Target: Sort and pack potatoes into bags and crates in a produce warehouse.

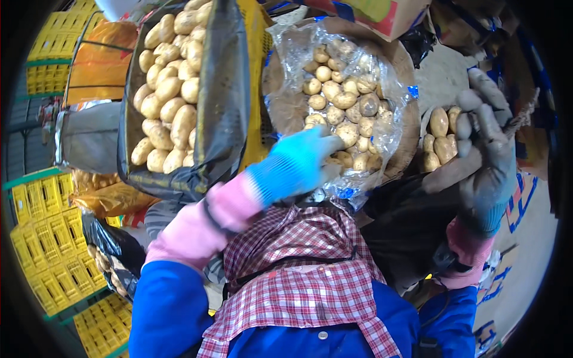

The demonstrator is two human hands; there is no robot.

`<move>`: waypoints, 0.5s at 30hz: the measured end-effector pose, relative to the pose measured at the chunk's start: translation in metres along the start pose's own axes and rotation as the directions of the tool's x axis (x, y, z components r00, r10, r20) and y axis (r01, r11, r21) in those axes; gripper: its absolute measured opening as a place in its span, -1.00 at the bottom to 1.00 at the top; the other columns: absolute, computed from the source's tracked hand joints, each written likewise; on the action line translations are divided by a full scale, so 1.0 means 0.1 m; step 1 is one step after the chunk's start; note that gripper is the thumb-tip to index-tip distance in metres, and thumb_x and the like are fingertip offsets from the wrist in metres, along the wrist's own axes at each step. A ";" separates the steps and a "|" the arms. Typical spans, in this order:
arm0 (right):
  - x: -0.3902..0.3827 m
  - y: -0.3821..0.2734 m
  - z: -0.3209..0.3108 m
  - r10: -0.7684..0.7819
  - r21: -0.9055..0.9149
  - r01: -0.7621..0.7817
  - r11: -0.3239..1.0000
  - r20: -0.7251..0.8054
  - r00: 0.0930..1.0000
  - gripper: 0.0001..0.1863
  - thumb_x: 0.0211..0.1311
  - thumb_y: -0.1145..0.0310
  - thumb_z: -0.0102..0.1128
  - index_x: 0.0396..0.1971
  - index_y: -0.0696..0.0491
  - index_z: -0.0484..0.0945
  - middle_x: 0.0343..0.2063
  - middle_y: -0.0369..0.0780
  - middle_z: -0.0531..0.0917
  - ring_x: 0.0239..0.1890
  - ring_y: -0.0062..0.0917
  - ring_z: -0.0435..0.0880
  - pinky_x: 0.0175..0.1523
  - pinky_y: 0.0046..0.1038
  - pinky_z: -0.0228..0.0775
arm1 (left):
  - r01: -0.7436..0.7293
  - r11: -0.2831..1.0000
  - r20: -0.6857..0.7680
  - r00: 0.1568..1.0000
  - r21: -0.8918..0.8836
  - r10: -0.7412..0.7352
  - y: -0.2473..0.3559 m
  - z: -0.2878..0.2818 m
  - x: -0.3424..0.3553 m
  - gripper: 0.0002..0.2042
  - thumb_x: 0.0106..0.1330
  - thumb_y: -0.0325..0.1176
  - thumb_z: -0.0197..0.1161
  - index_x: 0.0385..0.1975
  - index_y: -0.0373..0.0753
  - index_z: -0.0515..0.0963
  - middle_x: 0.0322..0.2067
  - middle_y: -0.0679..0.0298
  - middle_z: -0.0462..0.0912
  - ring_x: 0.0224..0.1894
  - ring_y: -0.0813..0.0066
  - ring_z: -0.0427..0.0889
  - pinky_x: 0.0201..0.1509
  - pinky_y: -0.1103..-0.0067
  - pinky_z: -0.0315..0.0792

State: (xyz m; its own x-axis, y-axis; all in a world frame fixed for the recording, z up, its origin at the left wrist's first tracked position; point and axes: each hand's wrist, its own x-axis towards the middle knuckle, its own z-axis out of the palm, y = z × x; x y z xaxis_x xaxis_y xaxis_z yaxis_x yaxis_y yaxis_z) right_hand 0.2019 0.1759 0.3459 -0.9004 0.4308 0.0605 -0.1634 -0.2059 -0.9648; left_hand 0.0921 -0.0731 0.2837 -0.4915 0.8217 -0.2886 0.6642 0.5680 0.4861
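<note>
My left hand [310,154], in a blue glove with grey fingers, reaches into a round, plastic-lined brown container [400,152] of small potatoes [349,113]; its fingertips are blurred among them, so any hold is unclear. My right hand [486,143], in a similar glove, is smeared by motion at the right, fingers apart beside a smaller pile of cleaner, oval potatoes [440,137]. A dark-lined yellow crate [253,71] heaped with larger potatoes [167,107] stands left of the round container.
Stacked yellow crates [51,232] line the left, with orange bags [95,62] and a black bag of potatoes [110,256] nearer. Cardboard boxes [388,15] sit at the back, and a twisted rope [522,116] lies at the right. A checked apron covers my lap.
</note>
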 end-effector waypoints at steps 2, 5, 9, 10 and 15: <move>-0.02 0.06 0.16 0.083 0.049 -0.078 0.996 -0.112 0.990 -0.63 0.27 0.37 -0.09 0.00 0.26 0.38 -0.15 -0.19 0.52 -0.34 -0.72 0.43 -0.21 -0.73 0.30 | 0.085 0.996 0.196 0.977 0.035 -0.091 -0.28 0.40 0.71 -0.56 0.07 -0.21 0.25 -0.06 -0.27 0.44 -0.13 -0.04 0.51 -0.08 0.05 0.54 -0.05 0.31 0.44; 0.08 -0.01 0.16 0.218 -0.061 -0.230 0.971 -0.167 0.962 -0.60 0.26 0.35 -0.06 0.05 0.23 0.35 -0.26 -0.26 0.53 -0.37 -0.76 0.40 -0.28 -0.79 0.25 | 0.288 0.934 -0.001 0.956 0.211 -0.295 -1.14 1.14 1.72 -0.53 0.02 -0.17 0.23 -0.07 -0.29 0.44 -0.13 -0.12 0.51 -0.08 -0.01 0.53 -0.04 0.25 0.43; 0.14 -0.05 0.14 0.313 -0.017 -0.327 0.945 -0.251 0.916 -0.59 0.25 0.33 -0.04 0.06 0.20 0.37 -0.27 -0.28 0.53 -0.38 -0.77 0.40 -0.32 -0.79 0.25 | 0.418 0.877 -0.001 0.903 0.239 -0.430 -1.90 1.74 2.33 -0.51 -0.02 -0.33 0.20 0.00 -0.31 0.42 -0.01 -0.13 0.46 0.00 -0.06 0.50 0.04 0.29 0.44; 0.14 0.01 0.05 0.324 -0.053 -0.355 0.933 -0.301 0.897 -0.59 0.26 0.32 -0.03 0.06 0.19 0.37 -0.27 -0.29 0.52 -0.40 -0.77 0.39 -0.35 -0.79 0.24 | 0.375 0.887 0.018 0.919 0.269 -0.394 -1.67 1.82 2.43 -0.48 -0.03 -0.34 0.21 0.02 -0.31 0.40 0.03 -0.14 0.41 0.06 -0.08 0.45 0.09 0.27 0.40; 0.14 -0.04 -0.03 0.302 -0.138 -0.345 0.928 -0.258 0.918 -0.58 0.26 0.31 -0.02 0.07 0.18 0.37 -0.30 -0.28 0.51 -0.45 -0.78 0.39 -0.41 -0.80 0.19 | 0.057 0.679 -0.014 0.995 -0.732 -0.098 -1.78 1.77 2.19 -0.48 0.09 -0.11 0.34 0.00 -0.26 0.42 -0.18 0.15 0.55 -0.17 0.36 0.57 -0.25 0.52 0.54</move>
State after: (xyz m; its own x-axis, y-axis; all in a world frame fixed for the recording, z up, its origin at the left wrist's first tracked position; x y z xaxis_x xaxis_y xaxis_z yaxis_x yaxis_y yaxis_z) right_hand 0.1917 0.1856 0.3502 -0.7719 0.5594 -0.3021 0.2144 -0.2183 -0.9520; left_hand -0.0342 0.0138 -0.0124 -0.5620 0.7611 -0.3238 0.0106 0.3980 0.9173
